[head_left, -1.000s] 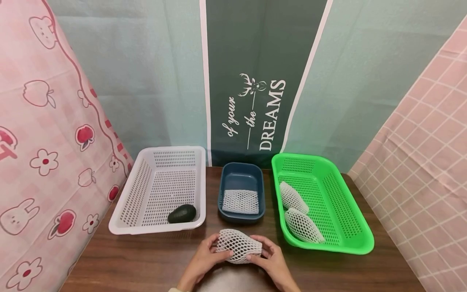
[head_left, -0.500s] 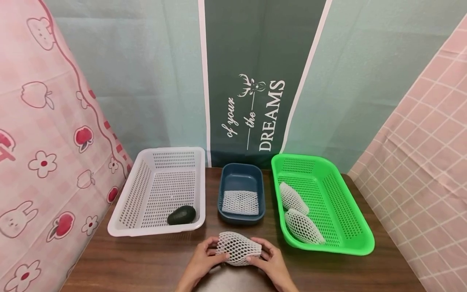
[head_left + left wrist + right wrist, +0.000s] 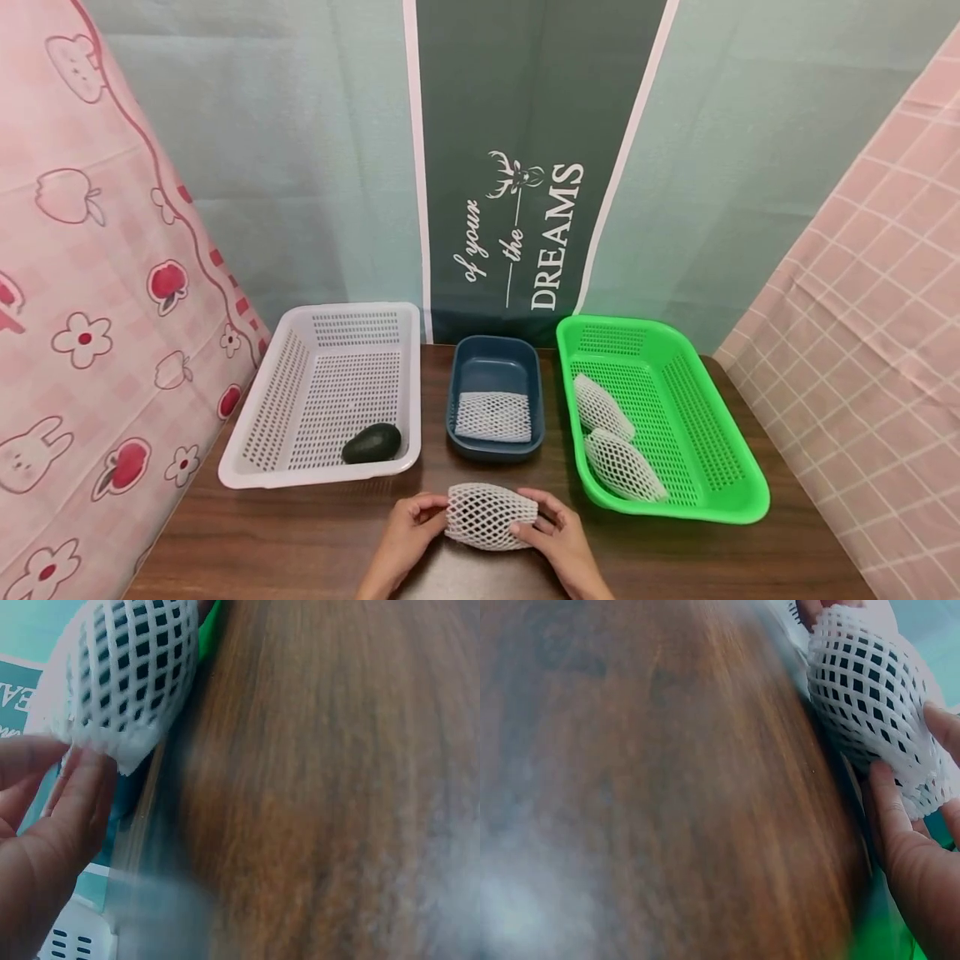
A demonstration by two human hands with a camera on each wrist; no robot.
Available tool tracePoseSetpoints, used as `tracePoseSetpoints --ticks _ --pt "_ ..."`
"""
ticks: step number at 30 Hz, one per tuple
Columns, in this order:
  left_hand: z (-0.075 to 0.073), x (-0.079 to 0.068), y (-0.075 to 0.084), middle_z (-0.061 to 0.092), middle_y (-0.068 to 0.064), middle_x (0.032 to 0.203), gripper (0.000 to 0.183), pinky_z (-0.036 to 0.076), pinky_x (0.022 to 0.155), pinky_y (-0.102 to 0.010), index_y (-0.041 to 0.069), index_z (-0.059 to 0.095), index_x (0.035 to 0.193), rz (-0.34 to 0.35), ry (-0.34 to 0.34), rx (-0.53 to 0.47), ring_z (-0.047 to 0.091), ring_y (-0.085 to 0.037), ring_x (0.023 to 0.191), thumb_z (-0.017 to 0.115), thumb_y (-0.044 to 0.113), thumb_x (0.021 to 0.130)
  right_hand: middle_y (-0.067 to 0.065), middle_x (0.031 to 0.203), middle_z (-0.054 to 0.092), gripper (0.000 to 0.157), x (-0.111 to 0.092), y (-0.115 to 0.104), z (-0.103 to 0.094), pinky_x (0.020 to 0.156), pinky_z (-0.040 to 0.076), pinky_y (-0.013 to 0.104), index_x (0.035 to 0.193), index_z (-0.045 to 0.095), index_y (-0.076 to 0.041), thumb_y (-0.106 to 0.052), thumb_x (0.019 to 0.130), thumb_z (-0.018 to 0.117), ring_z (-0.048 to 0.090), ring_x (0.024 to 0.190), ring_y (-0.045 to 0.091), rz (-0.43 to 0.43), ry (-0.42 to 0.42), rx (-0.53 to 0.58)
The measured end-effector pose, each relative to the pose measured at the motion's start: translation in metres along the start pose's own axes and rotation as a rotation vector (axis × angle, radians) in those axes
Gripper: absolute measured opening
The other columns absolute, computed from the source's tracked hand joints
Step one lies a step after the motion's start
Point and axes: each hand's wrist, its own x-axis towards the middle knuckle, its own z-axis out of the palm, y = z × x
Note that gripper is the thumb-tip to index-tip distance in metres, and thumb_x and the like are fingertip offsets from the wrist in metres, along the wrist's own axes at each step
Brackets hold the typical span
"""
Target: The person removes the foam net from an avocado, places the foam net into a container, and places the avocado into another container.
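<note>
A white foam net sleeve (image 3: 487, 517), stretched round a dark avocado that shows through its mesh, is held between both hands close over the table's front. My left hand (image 3: 405, 533) pinches the sleeve's left end between thumb and fingers; the left wrist view shows the fingertips (image 3: 94, 761) at that gathered edge. At the opposite end, my right hand (image 3: 558, 533) grips the sleeve, thumb on the near side and fingers behind. In the right wrist view the mesh (image 3: 866, 690) bulges over the dark fruit.
A bare avocado (image 3: 372, 443) lies in the white basket (image 3: 247, 467) at left. The blue bin (image 3: 495, 454) in the middle holds flat foam nets (image 3: 493, 417). At right, the green basket (image 3: 738, 500) contains two net-wrapped fruits (image 3: 626, 467). A wooden table (image 3: 300, 550) carries everything.
My left thumb has slid off the front of the net to its left edge, and the mesh there is pulled farther out. The wrapped avocado sits slightly lower in view. My right hand keeps its grip.
</note>
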Motion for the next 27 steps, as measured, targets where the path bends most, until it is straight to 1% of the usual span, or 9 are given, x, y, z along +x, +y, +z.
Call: tracePoseSetpoints --ticks 2,4,7,9,13,16,20,23,27 --pt "0.001 0.001 -0.001 0.065 -0.022 0.108 0.028 0.050 0.078 -0.021 -0.019 0.061 0.110 -0.044 -0.040 -0.042 0.063 -0.013 0.094 0.066 -0.007 0.084 0.021 0.120 0.057 0.058 0.001 0.001 -0.001 0.080 0.054 0.034 0.133 0.048 0.010 -0.004 0.084 0.075 0.062 0.102 0.027 -0.010 0.003 -0.006" --pt "0.002 0.002 -0.002 0.062 -0.026 0.112 0.038 0.050 0.082 -0.023 -0.022 0.054 0.116 -0.070 -0.081 -0.066 0.062 -0.021 0.101 0.064 -0.009 0.082 0.021 0.120 0.057 0.058 0.002 0.002 -0.002 0.080 0.054 0.034 0.133 0.048 0.010 -0.002 0.083 0.075 0.063 0.102 0.027 -0.019 0.004 -0.002" --pt "0.006 0.004 -0.005 0.058 -0.029 0.118 0.051 0.050 0.087 -0.028 -0.026 0.046 0.123 -0.077 -0.123 -0.039 0.058 -0.032 0.109 0.062 -0.010 0.077 0.021 0.120 0.057 0.059 0.002 0.002 -0.003 0.080 0.054 0.034 0.133 0.048 0.011 0.000 0.082 0.075 0.063 0.102 0.026 -0.022 -0.004 0.011" --pt "0.010 0.005 -0.006 0.057 -0.030 0.120 0.058 0.049 0.090 -0.030 -0.027 0.041 0.126 -0.077 -0.137 -0.035 0.055 -0.036 0.112 0.060 -0.010 0.074 0.020 0.120 0.057 0.060 0.002 0.001 -0.004 0.080 0.054 0.034 0.133 0.048 0.011 0.000 0.081 0.075 0.063 0.102 0.026 -0.019 -0.011 0.014" --pt "0.016 0.007 -0.006 0.058 -0.029 0.120 0.063 0.049 0.088 -0.028 -0.027 0.040 0.127 -0.074 -0.145 -0.034 0.055 -0.032 0.112 0.057 -0.013 0.068 0.019 0.121 0.057 0.061 0.002 0.000 -0.004 0.081 0.054 0.035 0.134 0.047 0.011 -0.002 0.081 0.076 0.062 0.103 0.026 -0.003 -0.026 0.017" --pt "0.020 0.008 -0.006 0.058 -0.027 0.119 0.068 0.049 0.084 -0.024 -0.027 0.039 0.128 -0.066 -0.143 -0.003 0.056 -0.027 0.109 0.055 -0.014 0.063 0.020 0.121 0.057 0.061 0.001 0.000 -0.003 0.081 0.054 0.035 0.134 0.046 0.012 -0.001 0.082 0.075 0.062 0.103 0.026 -0.006 -0.032 0.021" --pt "0.021 0.009 -0.005 0.058 -0.027 0.118 0.073 0.050 0.080 -0.024 -0.030 0.034 0.128 -0.070 -0.134 0.041 0.057 -0.027 0.107 0.054 -0.013 0.060 0.020 0.121 0.057 0.060 0.001 -0.001 -0.001 0.080 0.054 0.035 0.133 0.045 0.013 0.001 0.082 0.074 0.062 0.103 0.027 -0.025 -0.030 0.027" --pt "0.020 0.009 -0.005 0.060 -0.025 0.116 0.073 0.050 0.078 -0.024 -0.028 0.037 0.129 -0.083 -0.128 0.070 0.058 -0.027 0.105 0.054 -0.012 0.059 0.020 0.119 0.058 0.059 0.002 0.001 -0.001 0.080 0.054 0.035 0.132 0.047 0.013 0.001 0.081 0.075 0.063 0.102 0.026 -0.033 -0.026 0.024" --pt "0.017 0.007 -0.003 0.062 -0.020 0.113 0.070 0.050 0.076 -0.024 -0.021 0.045 0.128 -0.101 -0.127 0.098 0.059 -0.024 0.101 0.055 -0.011 0.059 0.018 0.117 0.059 0.056 0.002 0.003 -0.002 0.080 0.054 0.034 0.129 0.050 0.014 0.001 0.081 0.075 0.063 0.101 0.025 -0.035 -0.025 0.027"
